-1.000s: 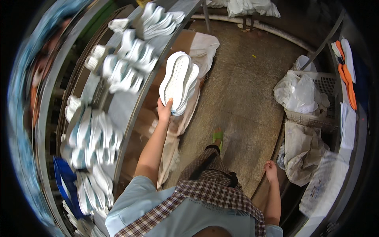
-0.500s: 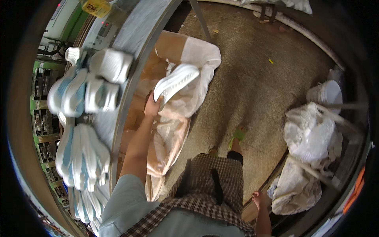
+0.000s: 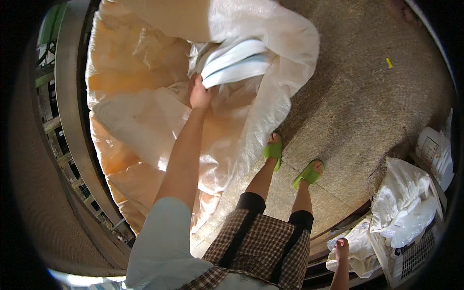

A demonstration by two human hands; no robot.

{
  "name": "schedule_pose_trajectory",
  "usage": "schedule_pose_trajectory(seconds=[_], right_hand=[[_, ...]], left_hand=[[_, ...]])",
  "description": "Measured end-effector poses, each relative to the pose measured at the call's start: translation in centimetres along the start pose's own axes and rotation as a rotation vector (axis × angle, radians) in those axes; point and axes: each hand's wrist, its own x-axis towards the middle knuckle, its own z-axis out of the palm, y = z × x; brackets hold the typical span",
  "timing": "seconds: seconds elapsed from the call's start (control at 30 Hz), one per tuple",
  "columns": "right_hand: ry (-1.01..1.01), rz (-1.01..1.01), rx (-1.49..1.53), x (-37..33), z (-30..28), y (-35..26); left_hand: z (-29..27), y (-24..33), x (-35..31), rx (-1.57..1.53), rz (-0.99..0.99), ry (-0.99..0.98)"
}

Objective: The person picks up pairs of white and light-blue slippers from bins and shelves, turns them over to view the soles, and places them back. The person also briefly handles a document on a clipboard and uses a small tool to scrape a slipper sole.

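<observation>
My left hand (image 3: 199, 93) reaches forward over a large whitish plastic-lined sack (image 3: 140, 128) and grips white shoe soles (image 3: 236, 62) by their near end. They look like a stacked pair with a light blue strip between them, slightly blurred, lying at the level of the sack's mouth. How deep the sack is filled cannot be seen. Low at the right, away from the sack, hangs my right hand (image 3: 341, 248), its fingers curled in with nothing showing in them.
A metal-edged bench (image 3: 72, 111) runs along the left. Green slippers (image 3: 308, 175) are on my feet beside the sack. At the lower right stand a white plastic bag (image 3: 403, 198), a plastic crate (image 3: 411, 258) and a white bucket (image 3: 435, 154). A yellow scrap (image 3: 389, 63) lies on the floor.
I have turned left and moved in over the sack. My left hand has carried the shoe soles from beside the bench into the sack's mouth. The bench's stacked soles have left view.
</observation>
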Motion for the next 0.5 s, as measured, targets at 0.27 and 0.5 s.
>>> schedule_pose_trajectory(seconds=[0.27, 0.5], right_hand=[[-0.186, 0.192, 0.035, 1.5, 9.0, -7.2], [-0.218, 0.282, 0.131, 1.3, 10.9, -12.0]], left_hand=[[7.8, 3.3, -8.2, 0.424, -0.031, -0.264], [8.1, 0.8, -3.4, -0.468, -0.052, 0.084]])
